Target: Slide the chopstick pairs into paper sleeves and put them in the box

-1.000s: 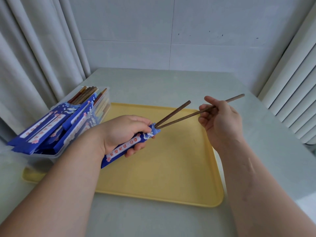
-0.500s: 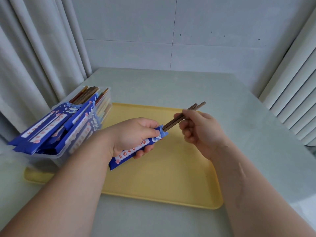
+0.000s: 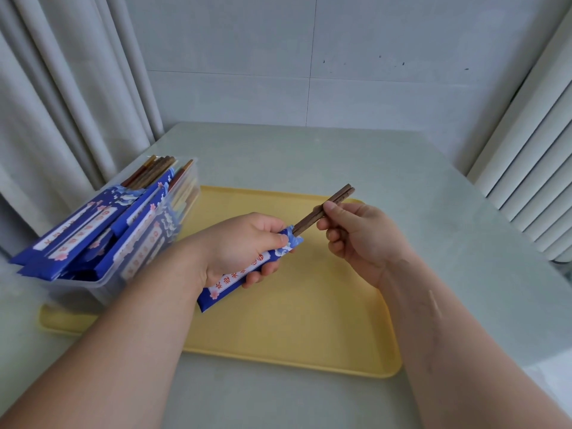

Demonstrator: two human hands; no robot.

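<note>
Our right hand (image 3: pixel 356 239) pinches the chopstick pair (image 3: pixel 328 205) between the thumb and the fingers, close to the thick ends. The thin ends are down inside the blue paper sleeve (image 3: pixel 235 280). Our left hand (image 3: pixel 244 243) is curled round the middle of that sleeve and holds it up over the yellow tray (image 3: pixel 309 320), with the thumb near the open end. We think a few things could go wrong here. If our left hand squeezes too hard, it may press the paper flat, and then the sticks could get stuck and crumple or rip the sleeve. If our right hand pushes too fast, the thin ends might poke out through the closed end. We hold the two sticks side by side, but the pinch is small, so one stick could slip and go in deeper than the other, or drop onto the tray. The clear box (image 3: pixel 83 287) sits at the left end of the tray, near our left arm. It is packed with filled sleeves (image 3: pixel 77 239) that lean out over its near rim. When we bring this one over, we could bump them and tip some onto the desk (image 3: pixel 340 156). There looks to be little room left in the box, so a new sleeve might slide off the pile. Our left arm could also knock the box as it swings that way.
</note>
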